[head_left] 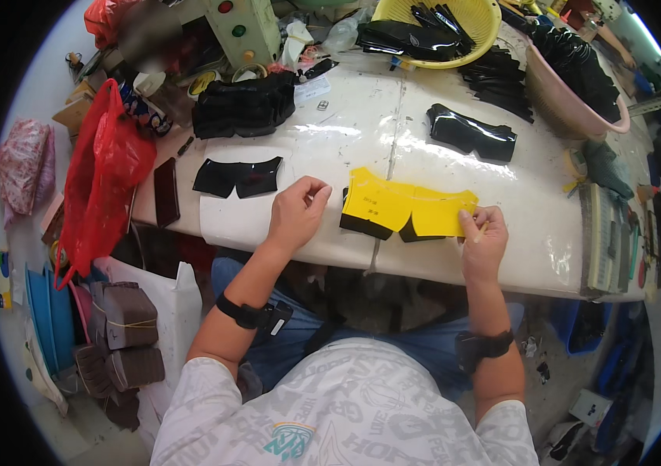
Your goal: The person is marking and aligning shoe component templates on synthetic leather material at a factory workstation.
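A flat yellow template [392, 203] with notched lower edges lies over a black glossy cut piece [365, 226], whose lower edge shows beneath it. My right hand [488, 239] is closed on the template's right end, thumb on top; a thin pale stick also shows between its fingers. To the left of the template, and apart from it, my left hand [298, 213] hovers with fingers curled and thumb against them. Whatever it holds, if anything, is hidden. Beside it on the table lies a single black cut piece [238, 177] of similar shape.
A black stack [243, 106] stands at the back left, a smaller black pile [472, 133] at the right. Farther back are a yellow basket [493, 31] and a pink basket [559, 105], both holding black pieces. A phone [166, 193] and red bag [105, 175] lie left.
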`<action>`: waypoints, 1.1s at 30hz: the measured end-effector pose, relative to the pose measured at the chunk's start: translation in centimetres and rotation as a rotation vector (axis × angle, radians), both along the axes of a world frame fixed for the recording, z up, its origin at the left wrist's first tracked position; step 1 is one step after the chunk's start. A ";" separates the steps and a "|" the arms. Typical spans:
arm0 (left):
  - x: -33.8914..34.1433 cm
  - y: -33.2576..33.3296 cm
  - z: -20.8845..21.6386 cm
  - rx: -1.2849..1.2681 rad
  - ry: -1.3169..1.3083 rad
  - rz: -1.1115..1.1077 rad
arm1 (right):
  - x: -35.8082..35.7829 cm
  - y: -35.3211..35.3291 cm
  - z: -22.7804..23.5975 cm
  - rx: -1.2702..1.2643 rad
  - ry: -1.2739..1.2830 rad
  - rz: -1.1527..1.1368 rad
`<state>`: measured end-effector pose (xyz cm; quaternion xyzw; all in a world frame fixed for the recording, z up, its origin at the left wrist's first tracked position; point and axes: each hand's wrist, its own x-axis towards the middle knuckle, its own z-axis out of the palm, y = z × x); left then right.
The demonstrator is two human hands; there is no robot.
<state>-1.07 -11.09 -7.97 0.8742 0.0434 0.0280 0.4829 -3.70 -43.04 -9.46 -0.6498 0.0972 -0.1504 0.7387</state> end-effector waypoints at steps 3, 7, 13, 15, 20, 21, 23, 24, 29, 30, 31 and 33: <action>-0.8 -0.3 0.7 0.207 -0.634 -0.277 | 0.1 0.8 -0.6 -0.128 0.101 0.034; -1.8 -0.5 0.4 0.398 -0.622 -0.579 | -0.1 1.6 0.3 -0.540 0.172 0.057; -1.6 -0.2 -0.4 0.392 -0.572 -0.589 | 0.0 1.4 0.5 -0.817 0.136 0.083; -1.6 -0.3 -0.5 0.404 -0.598 -0.568 | 0.0 1.4 0.3 -0.829 0.135 0.083; -1.6 -0.4 -0.5 0.424 -0.581 -0.561 | -0.1 1.5 0.2 -0.798 0.163 0.057; -1.5 -0.5 -0.5 0.421 -0.579 -0.557 | 0.0 1.5 0.3 -0.799 0.168 0.057; -1.5 -0.5 -0.4 0.423 -0.572 -0.557 | 0.2 1.3 0.3 -0.809 0.191 0.061; -1.5 -0.5 -0.4 0.428 -0.567 -0.555 | 0.2 1.3 0.3 -0.812 0.196 0.062; -1.5 -0.4 -0.3 0.436 -0.556 -0.555 | -0.1 1.8 -0.1 -0.873 0.187 0.015; -1.5 -0.4 -0.3 0.438 -0.553 -0.555 | -0.2 1.8 -0.2 -0.875 0.191 0.016; -1.5 -0.5 -0.2 0.436 -0.551 -0.557 | -0.4 1.8 -0.3 -0.890 0.174 0.012; -1.4 -0.5 0.0 0.441 -0.550 -0.559 | -0.3 1.9 -0.3 -0.903 0.159 0.009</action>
